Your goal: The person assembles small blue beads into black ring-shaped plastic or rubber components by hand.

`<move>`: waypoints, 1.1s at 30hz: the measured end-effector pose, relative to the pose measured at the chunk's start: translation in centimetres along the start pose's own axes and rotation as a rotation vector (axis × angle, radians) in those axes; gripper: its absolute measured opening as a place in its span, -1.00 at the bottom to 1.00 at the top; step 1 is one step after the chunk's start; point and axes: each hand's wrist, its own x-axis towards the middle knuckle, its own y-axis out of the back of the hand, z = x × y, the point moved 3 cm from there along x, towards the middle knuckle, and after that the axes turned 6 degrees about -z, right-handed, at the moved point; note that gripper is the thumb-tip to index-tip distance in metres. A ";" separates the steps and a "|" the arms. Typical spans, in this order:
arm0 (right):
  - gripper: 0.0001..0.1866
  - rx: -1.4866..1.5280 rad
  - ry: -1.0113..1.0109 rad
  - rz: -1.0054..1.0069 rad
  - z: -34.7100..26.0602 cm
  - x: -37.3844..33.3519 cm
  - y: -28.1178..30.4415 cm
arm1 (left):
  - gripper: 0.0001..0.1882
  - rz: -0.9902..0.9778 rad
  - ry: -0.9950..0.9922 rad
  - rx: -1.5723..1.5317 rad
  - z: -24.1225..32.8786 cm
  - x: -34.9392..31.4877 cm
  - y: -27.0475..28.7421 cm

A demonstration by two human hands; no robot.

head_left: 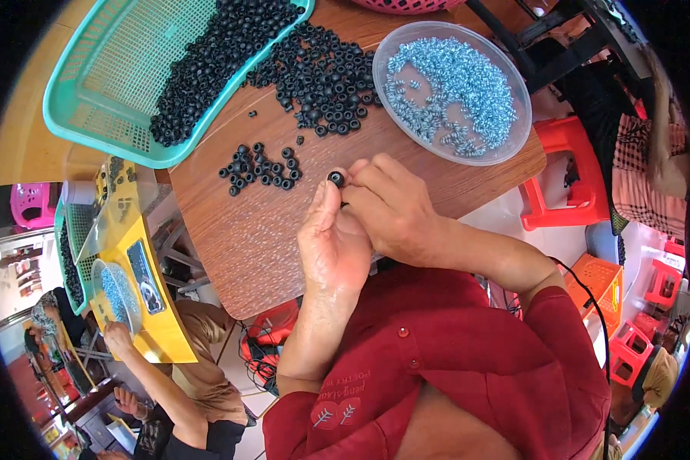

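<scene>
My left hand [331, 245] pinches a small black round piece with a hole in its middle [336, 178] at the tips of thumb and finger. Right up against it is my right hand [395, 207], its fingers curled in and closed; what they hold, if anything, is hidden. A small group of similar black pieces [262, 166] lies on the brown wooden table [230, 230], just left of my hands. Beyond it spreads a larger heap of them [326, 77]. To the far right, a round clear tray [520, 138] holds many tiny shiny light-blue pieces that look like coils.
A green mesh basket [92, 115] full of black pieces overhangs the table's far left. Part of a pink basket [406, 4] shows at the far edge. Red stools [563, 176] stand right. At left, another person's hand [119, 337] is by a yellow table [172, 322].
</scene>
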 end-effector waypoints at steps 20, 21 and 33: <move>-0.86 0.336 -0.175 -0.017 1.3 1.4 3.7 | -0.75 0.028 -0.224 0.433 0.1 -0.5 -1.4; -0.85 0.330 -0.167 -0.019 1.3 1.3 3.7 | -0.75 0.028 -0.222 0.432 0.2 -0.5 -1.3; -0.81 0.337 -0.188 -0.122 2.0 1.5 4.3 | -0.77 -0.001 -0.074 0.488 0.7 -0.6 -0.6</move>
